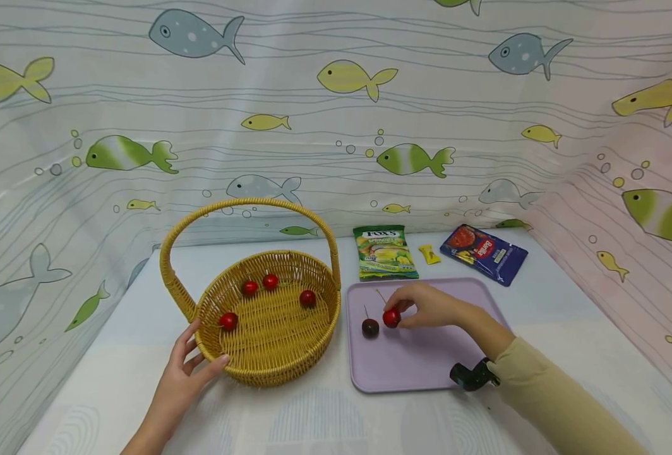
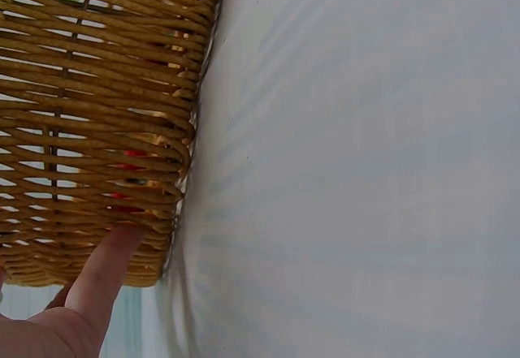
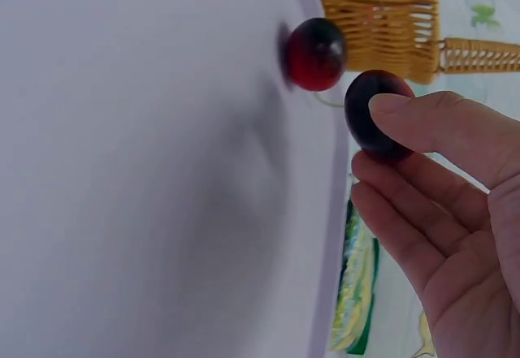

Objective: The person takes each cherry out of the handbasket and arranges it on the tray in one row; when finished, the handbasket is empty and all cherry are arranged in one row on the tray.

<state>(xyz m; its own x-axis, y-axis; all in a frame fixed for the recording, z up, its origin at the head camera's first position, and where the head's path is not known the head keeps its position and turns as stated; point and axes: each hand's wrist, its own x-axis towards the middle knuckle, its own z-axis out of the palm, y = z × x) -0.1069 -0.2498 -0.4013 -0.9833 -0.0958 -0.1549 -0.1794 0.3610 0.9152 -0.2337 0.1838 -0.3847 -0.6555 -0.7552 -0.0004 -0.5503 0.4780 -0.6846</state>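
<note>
My right hand point(image 1: 427, 304) pinches a red cherry point(image 1: 391, 317) between thumb and fingers, over the lilac tray point(image 1: 415, 373). In the right wrist view the thumb lies across this cherry point(image 3: 374, 114). Just left of it on the tray sits a darker cherry point(image 1: 370, 327) with its stem pointing up. My left hand point(image 1: 184, 373) rests with spread fingers against the near left side of the wicker basket point(image 1: 279, 373), thumb at its rim. The left wrist view has a fingertip point(image 2: 122, 240) touching the woven wall. Inside the basket lie several red cherries point(image 1: 307, 298).
Behind the tray lie a green Fox's candy bag point(image 1: 386, 251), a small yellow wrapped sweet point(image 1: 429, 254) and a dark blue Barilla pouch point(image 1: 484, 253). The basket's tall handle point(image 1: 251, 202) arches over it. A fish-patterned curtain point(image 1: 313, 139) encloses the table.
</note>
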